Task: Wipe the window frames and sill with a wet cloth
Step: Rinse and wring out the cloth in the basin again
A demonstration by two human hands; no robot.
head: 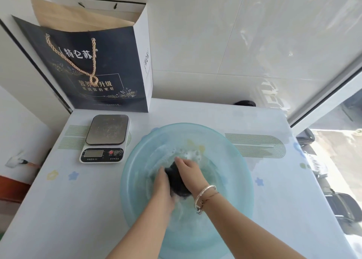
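A dark cloth (177, 182) is bunched up in the water of a pale blue plastic basin (238, 172) on a white table. My left hand (163, 188) presses against the cloth's left side. Over its right side my right hand (189, 170), with bracelets at the wrist, is closed. Both hands grip the cloth between them, and the water around it is foamy and stirred. The white window frame (325, 102) runs diagonally at the right, with glass and parked cars beyond.
A digital kitchen scale (106, 137) stands left of the basin. A dark paper gift bag (92, 70) with rope handles leans against the tiled wall behind it. The table's right edge (305, 180) meets the window.
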